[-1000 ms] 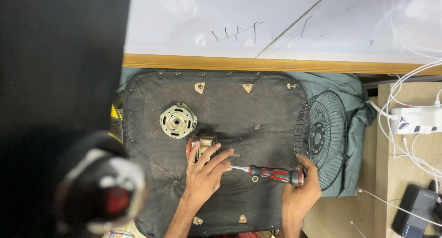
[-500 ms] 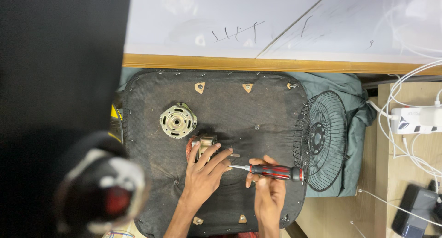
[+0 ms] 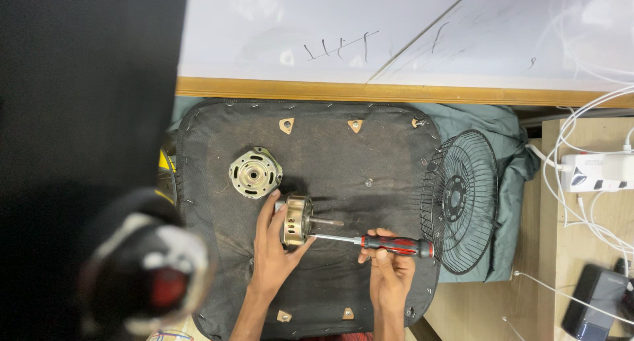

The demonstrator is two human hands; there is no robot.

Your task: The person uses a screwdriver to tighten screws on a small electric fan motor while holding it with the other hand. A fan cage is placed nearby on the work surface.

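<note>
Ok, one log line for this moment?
left hand: grips motor | right hand: holds screwdriver, tip at motor | motor cover: apart on mat

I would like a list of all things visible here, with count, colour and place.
motor: one, brass, pad centre, in left hand
motor cover: one, pale metal, pad left
screwdriver: one, red-black handle, tip at motor
pad: one, black, on cloth
fan grille: one, black, pad's right edge
cloth: one, green, under pad
power strip: one, white, far right
left hand: grips motor
right hand: holds screwdriver
</note>
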